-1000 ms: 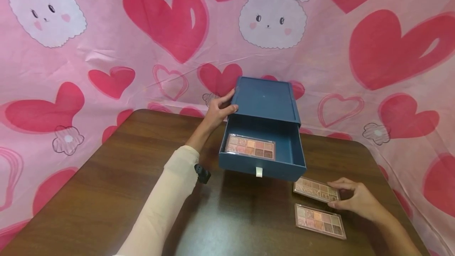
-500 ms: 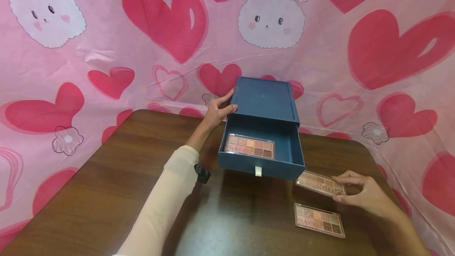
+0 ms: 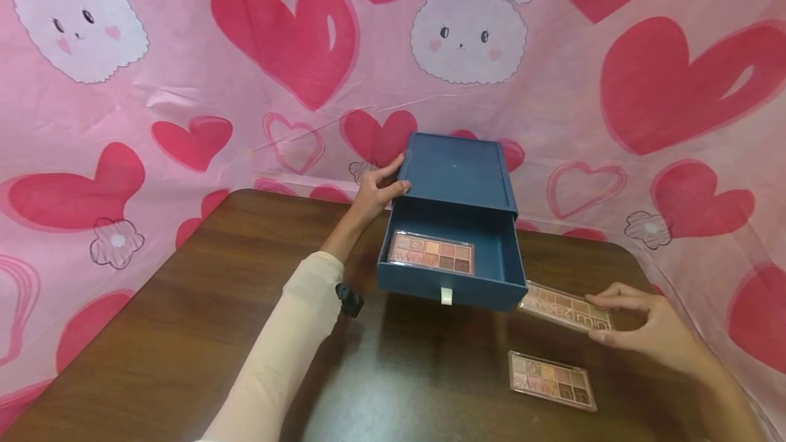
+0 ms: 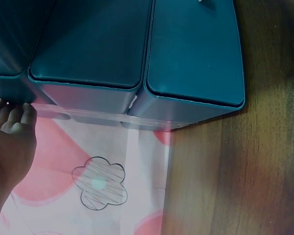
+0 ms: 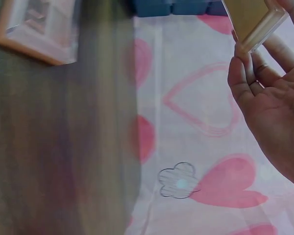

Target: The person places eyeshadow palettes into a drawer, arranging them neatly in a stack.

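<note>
Fingers of my left hand [image 3: 374, 193] grip the top left edge of a blue drawer unit [image 3: 457, 166], thumb near its front corner. Its top drawer [image 3: 494, 258] is pulled out, with a white pull tab on the front. Inside, at the left, lies an eyeshadow palette [image 3: 432, 252]. At the right, my right hand [image 3: 653, 326] pinches the right end of a second eyeshadow palette [image 3: 568, 307] marked "sweet mint", raised off the table beside the drawer's front corner. A third eyeshadow palette [image 3: 551, 380] lies flat on the table below it.
The brown wooden table [image 3: 184, 333] reaches back to a pink cloth [image 3: 258, 87] with hearts and rabbits hanging behind. Stacked drawers [image 4: 88, 54] of the unit show in the left wrist view. A black wrist camera [image 3: 350, 300] sits on my left wrist.
My right hand has lifted the palette off the table and carried it up and slightly right. The left hand, the drawer and the other palettes stay in place.
</note>
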Available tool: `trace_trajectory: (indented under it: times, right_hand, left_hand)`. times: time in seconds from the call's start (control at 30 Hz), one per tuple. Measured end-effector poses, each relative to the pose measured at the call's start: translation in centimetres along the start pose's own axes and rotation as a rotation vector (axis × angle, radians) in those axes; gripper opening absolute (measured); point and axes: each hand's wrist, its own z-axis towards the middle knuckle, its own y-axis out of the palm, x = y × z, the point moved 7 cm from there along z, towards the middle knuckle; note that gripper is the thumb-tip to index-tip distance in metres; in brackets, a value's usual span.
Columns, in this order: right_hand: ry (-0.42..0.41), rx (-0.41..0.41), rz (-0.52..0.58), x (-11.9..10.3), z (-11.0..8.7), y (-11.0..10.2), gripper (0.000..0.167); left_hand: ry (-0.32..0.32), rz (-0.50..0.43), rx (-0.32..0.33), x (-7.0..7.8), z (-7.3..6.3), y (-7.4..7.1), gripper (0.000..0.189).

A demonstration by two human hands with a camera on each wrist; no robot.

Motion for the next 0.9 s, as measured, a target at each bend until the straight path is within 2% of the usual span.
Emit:
trace_trajectory:
  times: [0.3, 0.53, 0.73, 0.9]
  right_hand:
    - [-0.036, 0.011, -0.006, -1.7, 0.6, -1.9, 0.057]
    - [-0.034, 0.011, 0.066, -2.5, 1.2, -2.9, 0.059]
    - [-0.098, -0.002, 0.106, -3.6, 2.1, -3.5, 0.061]
    - [-0.190, -0.042, 0.294, -4.6, 3.1, -3.8, 0.062]
  left_hand:
    - [-0.004, 0.012, -0.004, 0.1, -0.2, 0.1, 0.065]
    - [0.011, 0.022, -0.006, 0.2, -0.1, 0.2, 0.065]
    - [0.010, 0.032, -0.011, 0.1, -0.1, 0.1, 0.065]
    - [0.003, 0.020, 0.003, 0.0, -0.1, -0.1, 0.064]
